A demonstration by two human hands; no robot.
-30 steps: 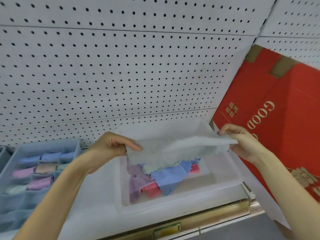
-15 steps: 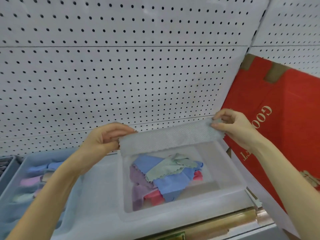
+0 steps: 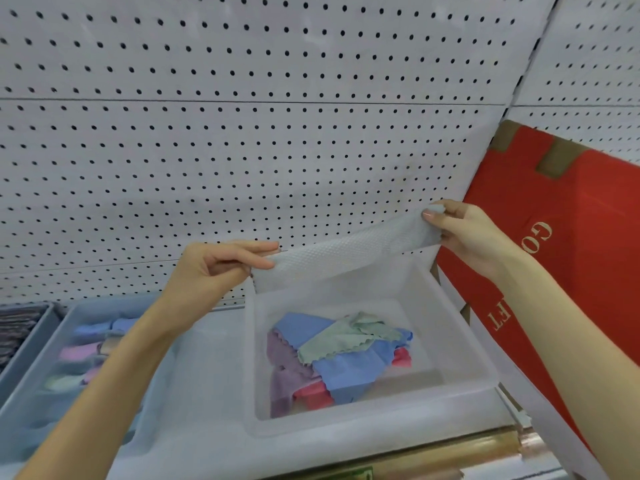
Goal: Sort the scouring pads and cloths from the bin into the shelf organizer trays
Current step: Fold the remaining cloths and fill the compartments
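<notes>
Both forearms reach up from the bottom edge, the left from 7 o'clock and the right from 5 o'clock. The left hand (image 3: pixel 214 271) is curled, its thumb and fingers pinching the lower end of a pale grey cloth (image 3: pixel 346 258). The right hand (image 3: pixel 467 237) sits higher and pinches the other end between thumb and forefinger, its remaining fingers folded loosely. The cloth is stretched into a narrow band between them, its long axis running from 8 o'clock up to 2 o'clock, with its dimpled face toward the camera. It hangs in the air above the back wall of the clear bin (image 3: pixel 450 386), in front of the pegboard (image 3: pixel 242 150). A green cloth (image 3: pixel 343 337) lies on a blue cloth (image 3: pixel 349 368) in the bin, with a purple cloth (image 3: pixel 284 365) at their 8 o'clock. The tray (image 3: pixel 52 341) at the bin's 9 o'clock holds rolled cloths, blurred. A red box (image 3: pixel 571 271) leans at 3 o'clock.
</notes>
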